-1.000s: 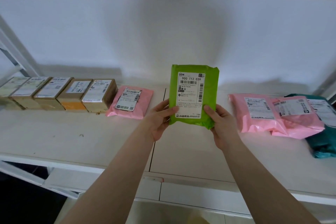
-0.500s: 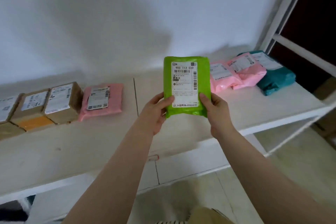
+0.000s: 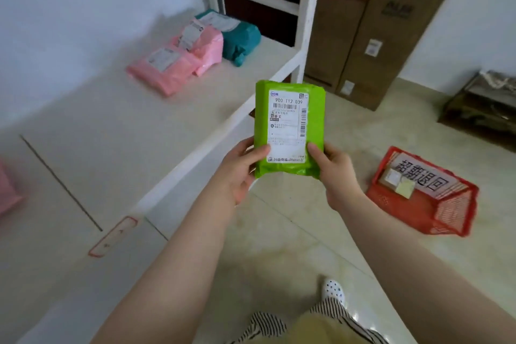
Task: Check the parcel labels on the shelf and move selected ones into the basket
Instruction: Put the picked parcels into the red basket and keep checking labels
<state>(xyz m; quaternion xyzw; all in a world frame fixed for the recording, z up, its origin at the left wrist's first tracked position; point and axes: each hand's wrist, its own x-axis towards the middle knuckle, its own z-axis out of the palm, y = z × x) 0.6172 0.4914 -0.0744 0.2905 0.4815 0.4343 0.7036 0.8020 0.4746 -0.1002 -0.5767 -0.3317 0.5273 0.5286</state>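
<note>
White shelf (image 3: 117, 131) with two pink parcels (image 3: 178, 64) beside a teal parcel (image 3: 241, 36); red basket (image 3: 424, 193) on the floor (image 3: 293, 232) right of the shelf.

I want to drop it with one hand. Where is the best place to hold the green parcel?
Probably its lower right edge, from the right side, where the right hand already pinches it. The green parcel is a flat, upright pouch, so a thumb-over-front pinch holds it, and the red basket lies on the floor to the right.

Both hands (image 3: 240, 173) hide the bottom corners of the green parcel (image 3: 289, 128); its label's small print is unreadable. Left of it, a pink parcel (image 3: 8, 193) is cut by the edge. The basket (image 3: 424, 193) contents are blurred.
</note>
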